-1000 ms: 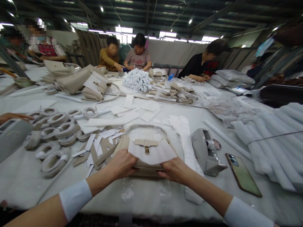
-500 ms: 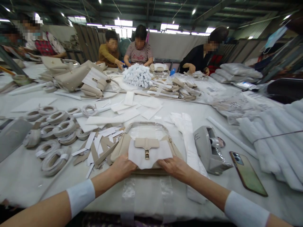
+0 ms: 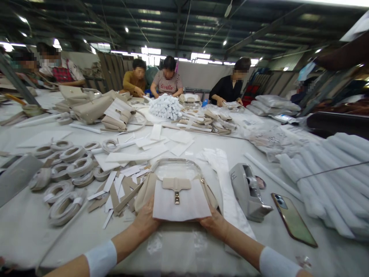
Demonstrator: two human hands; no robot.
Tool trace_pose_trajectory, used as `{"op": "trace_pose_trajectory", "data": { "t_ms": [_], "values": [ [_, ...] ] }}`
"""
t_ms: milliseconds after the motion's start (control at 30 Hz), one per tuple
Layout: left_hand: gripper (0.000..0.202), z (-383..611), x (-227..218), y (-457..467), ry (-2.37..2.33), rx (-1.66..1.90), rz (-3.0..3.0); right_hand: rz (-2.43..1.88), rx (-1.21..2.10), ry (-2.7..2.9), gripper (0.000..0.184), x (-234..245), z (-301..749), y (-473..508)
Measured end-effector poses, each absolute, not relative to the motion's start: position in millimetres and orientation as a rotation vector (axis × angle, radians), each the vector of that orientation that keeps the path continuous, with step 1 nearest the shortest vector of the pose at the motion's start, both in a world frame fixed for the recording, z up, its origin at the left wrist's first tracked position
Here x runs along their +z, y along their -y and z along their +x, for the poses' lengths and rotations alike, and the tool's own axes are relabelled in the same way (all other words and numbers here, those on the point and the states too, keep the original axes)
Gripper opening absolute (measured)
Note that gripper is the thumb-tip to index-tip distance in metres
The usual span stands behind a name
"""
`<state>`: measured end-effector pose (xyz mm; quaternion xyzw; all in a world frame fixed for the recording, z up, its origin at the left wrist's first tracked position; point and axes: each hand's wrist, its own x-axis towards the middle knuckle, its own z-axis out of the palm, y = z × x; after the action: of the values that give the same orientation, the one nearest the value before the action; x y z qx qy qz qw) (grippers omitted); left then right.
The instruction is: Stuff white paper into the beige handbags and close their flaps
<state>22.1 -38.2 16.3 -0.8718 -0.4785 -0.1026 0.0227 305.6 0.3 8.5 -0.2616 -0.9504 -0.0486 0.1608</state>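
Observation:
A beige handbag (image 3: 144,191) stands in front of me, its arched handle wrapped in clear plastic. A white foam sheet (image 3: 181,210) lies over its front, under a small beige strap tab with a gold clasp (image 3: 177,197). My left hand (image 3: 146,216) grips the bag's lower left side, its fingertips hidden behind the sheet. At the lower right side my right hand (image 3: 213,224) holds the bag likewise, fingers partly out of sight. White bands wrap both forearms.
Coiled straps (image 3: 81,166) and loose card strips (image 3: 123,188) lie left. To the right are a grey tape dispenser (image 3: 248,194), a phone (image 3: 294,219) and bundled foam tubes (image 3: 325,184). More bags (image 3: 92,109) are piled at the back left; several people work across the table.
The foam sheet's lower edge, bunched up before, now hangs flatter and lower over the bag's front. My hands have moved slightly down. The camera view has tilted up a little.

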Motion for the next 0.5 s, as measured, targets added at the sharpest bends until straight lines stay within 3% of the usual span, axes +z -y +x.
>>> {"op": "trace_pose_trajectory", "data": {
  "t_ms": [200,367,500],
  "values": [
    [0.091,1,-5,57,1.436,-0.317,-2.629,-0.664,0.067,2.644,0.038,28,310,0],
    [0.085,-9,-43,51,1.180,-0.610,-2.430,-0.691,0.260,2.745,0.046,50,310,8],
    [0.066,-13,-68,38,1.085,-0.651,-2.314,-0.884,0.233,2.677,0.050,55,310,11]
  ]
}}
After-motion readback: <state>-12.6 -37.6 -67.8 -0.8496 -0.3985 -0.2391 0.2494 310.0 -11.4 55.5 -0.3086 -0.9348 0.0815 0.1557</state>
